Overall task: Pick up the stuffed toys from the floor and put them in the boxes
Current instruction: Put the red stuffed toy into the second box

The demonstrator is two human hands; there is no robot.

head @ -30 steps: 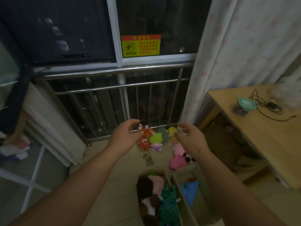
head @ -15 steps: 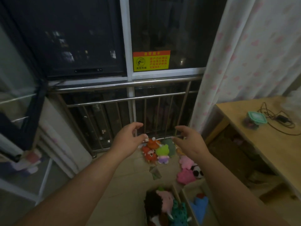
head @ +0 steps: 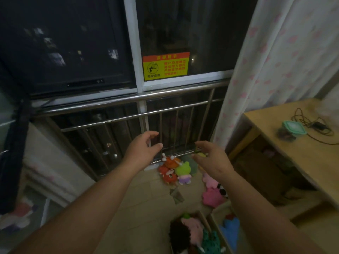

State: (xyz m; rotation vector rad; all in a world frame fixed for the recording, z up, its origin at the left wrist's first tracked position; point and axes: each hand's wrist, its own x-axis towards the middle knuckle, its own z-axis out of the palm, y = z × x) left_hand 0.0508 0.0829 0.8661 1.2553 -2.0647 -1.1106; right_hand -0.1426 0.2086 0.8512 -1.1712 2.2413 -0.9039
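Note:
Several stuffed toys lie on the floor by the railing: a red one (head: 168, 176), an orange one (head: 171, 162), a green frog in purple (head: 183, 171), a pink one (head: 212, 197) and a small panda (head: 222, 191). My left hand (head: 142, 153) hovers above and left of the pile, fingers apart and empty. My right hand (head: 211, 158) hovers over the pile's right side, also open; a yellow-green toy (head: 201, 154) shows just behind its fingers. Two cardboard boxes stand at the bottom: the left box (head: 206, 223) holds several toys, the right box (head: 215, 220) a blue one (head: 230, 228).
A steel railing (head: 128, 99) and dark window close off the far side. A pink-dotted curtain (head: 275, 61) hangs at right. A wooden table (head: 302, 153) carries a green-lidded container (head: 293, 128) and a cable. A scrap of paper (head: 176, 194) lies on the floor tiles.
The view has tilted upward, so toys and boxes sit lower in frame. Both hands have spread open and stay raised over the toy pile; nothing has been grasped.

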